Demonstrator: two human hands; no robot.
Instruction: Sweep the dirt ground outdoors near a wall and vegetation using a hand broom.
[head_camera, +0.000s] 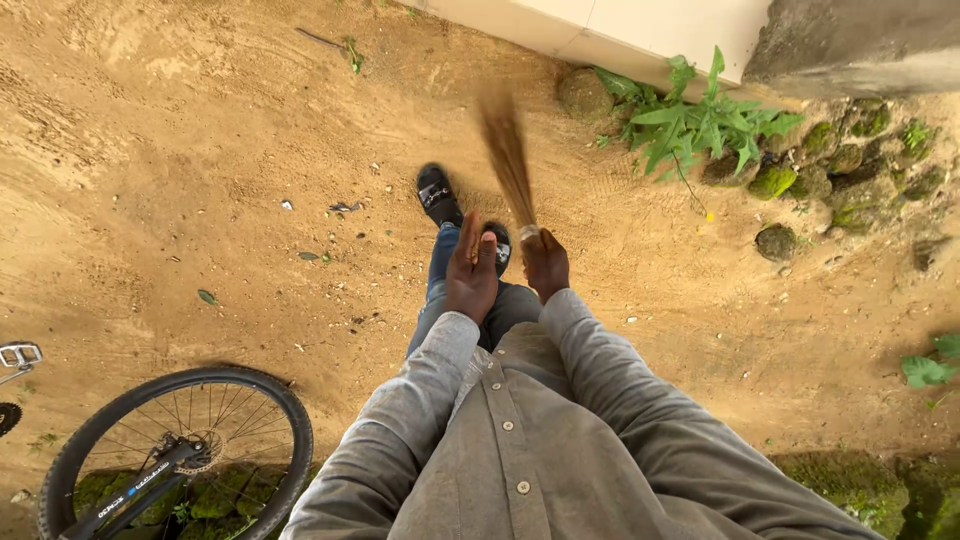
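I stand on sandy ground (180, 150) and look down at my grey shirt, jeans and black sandals. My right hand (545, 265) grips the bound end of a brown bundle broom (508, 160), whose bristles point away from me and are blurred by motion. My left hand (471, 270) is held flat next to it, fingers straight and together, palm turned toward the broom's handle end. Whether the left hand touches the broom cannot be told. A few small leaves and bits of litter (340, 208) lie on the sand to the left of my feet.
A bicycle wheel (180, 450) with a black tyre stands at the lower left, a pedal (20, 355) beside it. A white wall base (600, 30) runs along the top, with a green weed (700, 125) and mossy stones (800, 180) below it.
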